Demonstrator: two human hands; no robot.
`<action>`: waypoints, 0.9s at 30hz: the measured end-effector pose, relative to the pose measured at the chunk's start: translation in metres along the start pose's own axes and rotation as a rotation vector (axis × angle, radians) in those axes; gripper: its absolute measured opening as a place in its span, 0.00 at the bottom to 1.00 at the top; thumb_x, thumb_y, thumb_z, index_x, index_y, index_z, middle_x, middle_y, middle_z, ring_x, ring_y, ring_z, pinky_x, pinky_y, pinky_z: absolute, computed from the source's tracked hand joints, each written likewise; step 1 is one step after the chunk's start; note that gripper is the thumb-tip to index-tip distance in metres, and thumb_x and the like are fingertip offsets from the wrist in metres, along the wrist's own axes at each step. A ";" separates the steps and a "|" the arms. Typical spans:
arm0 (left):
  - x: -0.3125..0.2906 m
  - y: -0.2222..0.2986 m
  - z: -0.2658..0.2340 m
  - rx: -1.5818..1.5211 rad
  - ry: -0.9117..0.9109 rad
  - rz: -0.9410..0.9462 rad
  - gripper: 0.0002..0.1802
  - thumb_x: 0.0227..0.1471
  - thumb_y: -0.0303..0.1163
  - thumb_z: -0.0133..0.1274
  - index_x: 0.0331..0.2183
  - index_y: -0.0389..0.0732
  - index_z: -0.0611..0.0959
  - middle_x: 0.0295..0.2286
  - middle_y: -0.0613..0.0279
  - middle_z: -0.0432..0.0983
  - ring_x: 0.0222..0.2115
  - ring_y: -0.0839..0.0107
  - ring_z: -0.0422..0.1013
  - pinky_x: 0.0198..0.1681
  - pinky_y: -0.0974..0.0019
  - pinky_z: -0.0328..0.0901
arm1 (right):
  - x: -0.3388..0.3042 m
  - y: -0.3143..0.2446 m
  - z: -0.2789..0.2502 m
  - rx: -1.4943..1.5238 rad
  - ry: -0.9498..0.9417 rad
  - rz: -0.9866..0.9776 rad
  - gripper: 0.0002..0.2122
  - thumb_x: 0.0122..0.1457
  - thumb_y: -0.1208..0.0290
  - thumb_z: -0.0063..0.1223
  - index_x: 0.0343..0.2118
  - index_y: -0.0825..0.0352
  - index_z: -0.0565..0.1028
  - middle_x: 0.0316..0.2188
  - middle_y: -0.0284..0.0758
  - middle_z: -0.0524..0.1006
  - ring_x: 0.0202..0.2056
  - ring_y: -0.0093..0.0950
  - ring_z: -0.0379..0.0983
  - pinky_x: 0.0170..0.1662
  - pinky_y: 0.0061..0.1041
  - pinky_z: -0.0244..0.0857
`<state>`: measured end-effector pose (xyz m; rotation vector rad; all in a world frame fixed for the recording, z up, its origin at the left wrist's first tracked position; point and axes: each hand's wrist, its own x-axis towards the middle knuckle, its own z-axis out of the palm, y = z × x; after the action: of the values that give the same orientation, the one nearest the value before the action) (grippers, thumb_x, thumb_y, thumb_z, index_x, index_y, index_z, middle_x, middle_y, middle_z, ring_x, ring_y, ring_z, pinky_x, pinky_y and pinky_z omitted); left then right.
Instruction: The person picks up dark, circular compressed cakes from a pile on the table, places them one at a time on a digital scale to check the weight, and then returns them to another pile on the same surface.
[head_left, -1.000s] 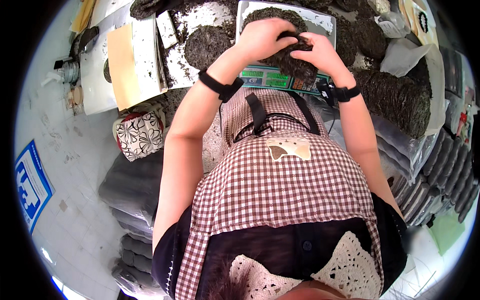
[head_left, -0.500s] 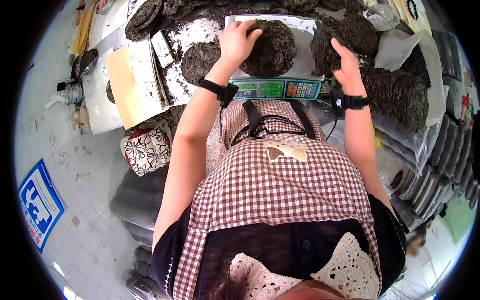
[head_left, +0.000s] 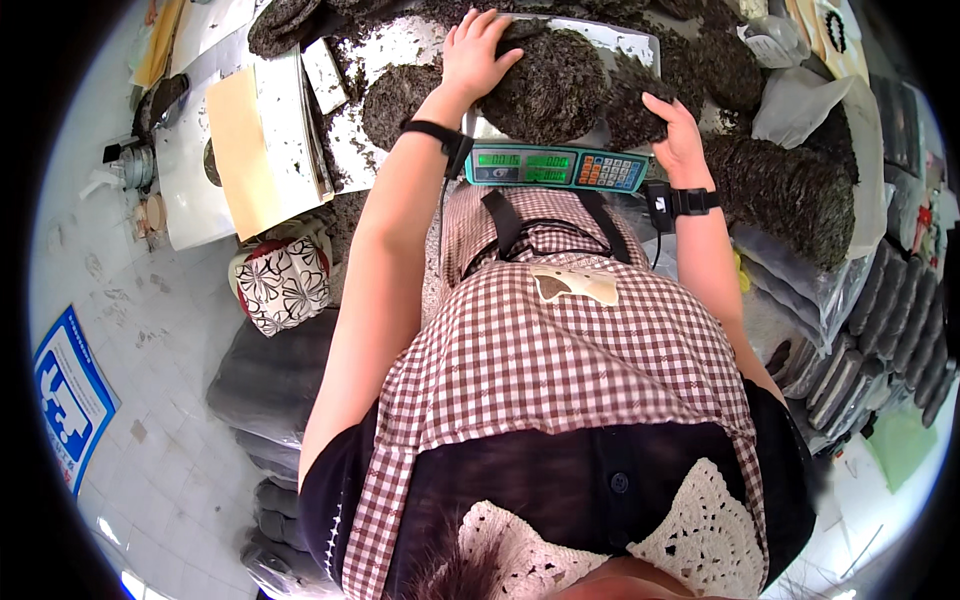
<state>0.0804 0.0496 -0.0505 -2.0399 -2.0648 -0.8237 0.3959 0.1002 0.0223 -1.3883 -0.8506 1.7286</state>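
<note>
A dark, round cake of what looks like dried seaweed (head_left: 550,85) lies on the pan of a teal-framed electronic scale (head_left: 555,167). My left hand (head_left: 478,58) rests at the cake's left edge, fingers spread and thumb against it, gripping nothing. With its thumb on top, my right hand (head_left: 681,138) grips a smaller seaweed piece (head_left: 632,108) at the right side of the pan. That piece meets or overlaps the big cake's right edge. The fingers beneath it are hidden. Another round seaweed cake (head_left: 400,105) sits left of the scale, beside my left forearm.
More seaweed (head_left: 780,190) is heaped right of the scale, next to a clear plastic bag (head_left: 800,103). Dark crumbs litter the white tabletop. A tan envelope (head_left: 240,150) lies on papers at the left. Stacked dark packages (head_left: 895,315) fill the far right; a patterned pouch (head_left: 285,283) sits below the table's left edge.
My right hand has brought the seaweed piece left and down against the big cake. My left hand's fingers have spread and reach farther forward. The whole view has shifted slightly.
</note>
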 end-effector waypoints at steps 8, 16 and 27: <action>0.009 -0.010 -0.017 -0.281 0.274 -0.133 0.19 0.53 0.41 0.58 0.47 0.50 0.82 0.47 0.66 0.77 0.49 0.60 0.71 0.54 0.53 0.62 | -0.012 -0.007 -0.002 -0.006 -0.061 0.051 0.25 0.56 0.78 0.60 0.55 0.79 0.64 0.46 0.45 0.76 0.47 0.35 0.76 0.51 0.35 0.73; -0.051 0.042 -0.037 -0.218 -0.147 0.004 0.33 0.56 0.59 0.48 0.60 0.58 0.72 0.62 0.52 0.59 0.64 0.50 0.52 0.65 0.39 0.43 | -0.014 0.014 0.019 0.010 -0.169 0.076 0.24 0.56 0.77 0.59 0.56 0.69 0.68 0.48 0.37 0.76 0.49 0.30 0.73 0.54 0.30 0.68; -0.023 -0.012 -0.045 -0.711 0.250 -0.702 0.22 0.61 0.33 0.46 0.55 0.33 0.72 0.53 0.49 0.69 0.56 0.57 0.64 0.61 0.56 0.56 | 0.137 -0.057 0.039 0.252 -0.281 0.164 0.12 0.59 0.72 0.55 0.44 0.73 0.78 0.43 0.42 0.80 0.44 0.36 0.78 0.50 0.37 0.73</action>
<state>0.0579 0.0091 -0.0267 -1.2393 -2.5775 -2.0413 0.3481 0.2451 0.0120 -1.0882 -0.6502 2.1116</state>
